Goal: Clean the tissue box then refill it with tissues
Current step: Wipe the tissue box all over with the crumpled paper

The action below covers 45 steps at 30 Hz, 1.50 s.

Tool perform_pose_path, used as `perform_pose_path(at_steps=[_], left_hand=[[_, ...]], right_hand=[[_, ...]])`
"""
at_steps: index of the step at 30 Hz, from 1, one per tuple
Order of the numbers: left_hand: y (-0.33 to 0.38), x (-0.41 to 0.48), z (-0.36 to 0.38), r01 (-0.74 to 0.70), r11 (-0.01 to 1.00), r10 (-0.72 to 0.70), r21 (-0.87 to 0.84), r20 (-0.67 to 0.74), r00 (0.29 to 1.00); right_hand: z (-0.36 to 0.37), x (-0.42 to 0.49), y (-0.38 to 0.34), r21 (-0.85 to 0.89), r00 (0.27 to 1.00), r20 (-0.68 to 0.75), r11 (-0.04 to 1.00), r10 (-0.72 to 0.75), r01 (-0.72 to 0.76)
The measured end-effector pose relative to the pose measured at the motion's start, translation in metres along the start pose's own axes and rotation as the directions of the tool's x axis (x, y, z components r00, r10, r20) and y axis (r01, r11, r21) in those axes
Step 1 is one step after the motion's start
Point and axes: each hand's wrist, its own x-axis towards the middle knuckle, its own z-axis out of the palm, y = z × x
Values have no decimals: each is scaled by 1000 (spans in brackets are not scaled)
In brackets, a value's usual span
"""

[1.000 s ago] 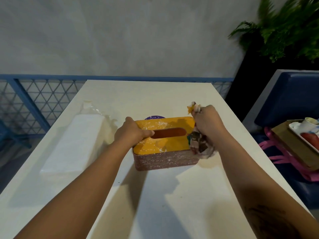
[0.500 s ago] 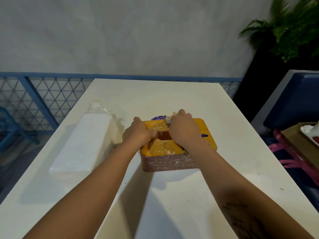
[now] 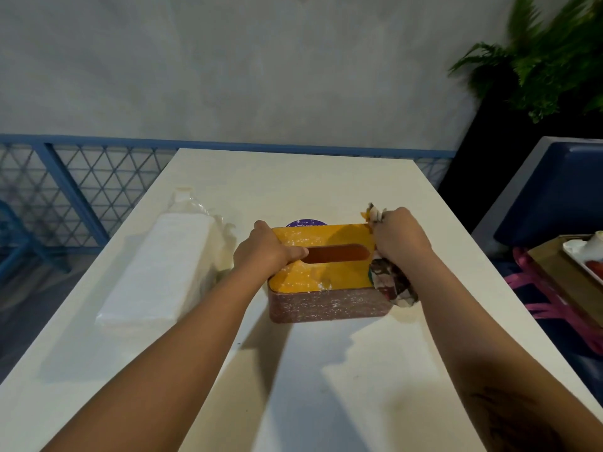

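Fingers of the left hand (image 3: 261, 247) grip the speckled yellow-topped tissue box (image 3: 326, 301); the right hand (image 3: 399, 236) clutches a cloth (image 3: 391, 283).

A yellow-lidded speckled brown tissue box (image 3: 326, 301) sits midway along a long white table (image 3: 326, 177). A plastic-wrapped white tissue pack (image 3: 156, 275) lies to its left and a round purple object (image 3: 306, 222) just behind it. The left hand (image 3: 261, 249) grips its left end. The right hand (image 3: 399, 236) holds a patterned cloth (image 3: 391, 282) at its right end.

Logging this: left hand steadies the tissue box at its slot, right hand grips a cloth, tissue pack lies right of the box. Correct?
No: the head view shows the tissue pack left of the tissue box, beyond the left hand. The right hand does grip the cloth.
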Motion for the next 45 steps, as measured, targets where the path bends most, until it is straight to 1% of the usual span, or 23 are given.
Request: perform_pose_path(at_steps=[1,5,10,12,14,15,16,17,18,19,20,21,23,25,27,28,31,33,36,39,41,43,45], left_hand=[[0,0,0,-3,1000,3,2,-1,1000],[0,0,1,4,1000,-4,8,2,1000],[1,1,2,11,1000,-11,16,-14,1000],[-1,3,3,8,1000,-7,25,-32,999],[-3,5,3,9,999,-7,46,-45,999],[-3,4,2,11,999,-9,41,-36,999],[-2,3,1,5,1000,-4,26,-22,1000],[-2,1,1,3,1000,-3,4,-6,1000],[-1,-1,0,1,1000,-1,-17,-1,1000],[-1,-2,0,7,1000,-7,-30,0,1000],[1,-2,0,13,999,-13,-33,-4,1000],[1,-3,1,21,999,-21,-28,-5,1000],[2,-3,1,21,1000,-21,-11,-5,1000],[2,-4,0,21,1000,-21,3,-11,1000],[2,-4,0,27,1000,-27,8,-10,1000],[3,-4,0,29,1000,-29,7,-10,1000],[3,-3,0,30,1000,-30,9,-15,999],[3,-3,1,34,999,-34,11,-20,999],[2,-3,2,41,999,-41,23,-26,999],[0,-2,3,37,998,-34,53,-46,998],[1,-2,2,42,998,-39,55,-54,998],[2,-4,1,55,998,-54,25,-44,998],[3,-5,2,65,998,-65,3,-45,997]], right_hand=[[4,-3,-2,-41,1000,-15,999,-7,6],[20,-19,-20,-283,976,0,936,-218,209],[40,-18,-43,-312,936,74,883,-345,350],[46,-20,-54,-276,924,112,881,-366,383],[45,-22,-61,-112,916,141,913,-377,393],[41,-20,-61,-1,917,180,933,-355,361],[36,-17,-59,131,915,232,943,-330,307],[29,-14,-56,311,909,298,930,-291,196],[21,-13,-52,455,906,344,888,-245,67],[12,-10,-45,520,919,339,854,-200,-6],[4,-8,-38,518,938,304,855,-167,-16],[-2,-4,-29,437,961,241,899,-137,19],[-8,1,-13,176,992,78,981,-99,84],[-6,4,-2,-27,998,-6,998,-56,56],[3,1,-2,-146,999,-8,988,-43,41],[9,-2,-4,-190,998,3,980,-64,64],[19,-7,-17,-282,981,20,940,-192,189],[25,-8,-26,-328,959,66,901,-277,283],[33,-14,-45,-344,915,125,848,-384,403],[40,-21,-57,-254,866,182,828,-466,500],[41,-21,-63,-92,846,220,853,-486,514],[35,-16,-64,85,829,303,880,-470,468],[25,-7,-58,290,822,377,897,-427,334]])
